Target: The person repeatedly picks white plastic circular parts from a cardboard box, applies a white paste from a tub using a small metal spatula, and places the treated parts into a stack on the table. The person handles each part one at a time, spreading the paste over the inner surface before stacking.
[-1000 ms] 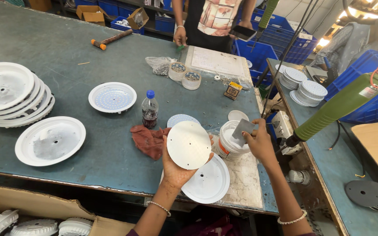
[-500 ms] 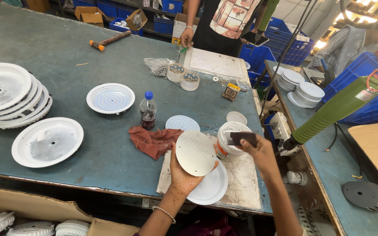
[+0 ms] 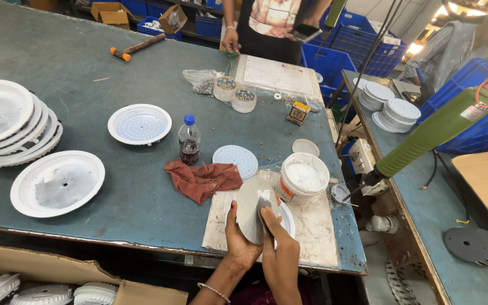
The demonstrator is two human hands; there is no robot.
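Note:
My left hand [image 3: 237, 240] holds a round grey metal disc [image 3: 249, 212] tilted up over the white work board [image 3: 317, 237]. Against the face of that disc my right hand [image 3: 280, 248] presses a small flat scraper [image 3: 265, 202]. Partly hidden beneath the disc lies a white round plate [image 3: 288, 221]. Just to the right stands an open white tub of white paste [image 3: 304, 178]. Left of the board are a perforated round disc [image 3: 235, 160] and a crumpled red rag [image 3: 201, 179].
A small dark bottle [image 3: 188, 140], single white lamp housings [image 3: 57, 183] [image 3: 139, 124] and a stack of them [image 3: 7, 121] sit to the left. A green power tool [image 3: 425, 141] hangs at right. Another person [image 3: 266, 22] stands across the table. A hammer [image 3: 131, 48] lies far back.
My right hand has come from the paste tub to the disc with the scraper. The disc has tilted more upright and lower over the board.

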